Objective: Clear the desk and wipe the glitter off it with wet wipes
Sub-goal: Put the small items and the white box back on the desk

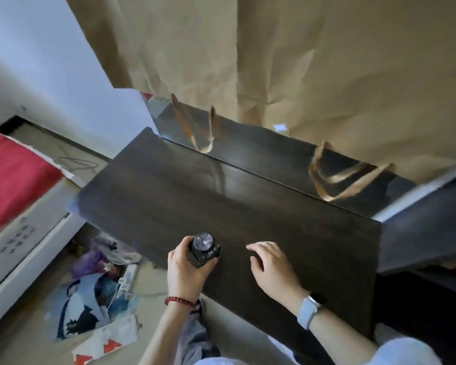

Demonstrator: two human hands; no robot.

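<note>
A dark wooden desk (248,206) fills the middle of the head view. My left hand (187,272) grips a small dark bottle (203,250) with a glittery round top, held upright at the desk's near left edge. To its right, my right hand (271,267) rests palm down on the desk top with the fingers spread and nothing in it. A red bead bracelet circles my left wrist and a pale-strapped watch my right. No wet wipes are in view.
A tan curtain (300,61) with two ribbon loops hangs behind the desk. A white box (24,246) under a red cloth (8,180) stands at the left. Printed bags and papers (95,299) litter the floor below the desk's left end. A darker shelf (427,238) adjoins on the right.
</note>
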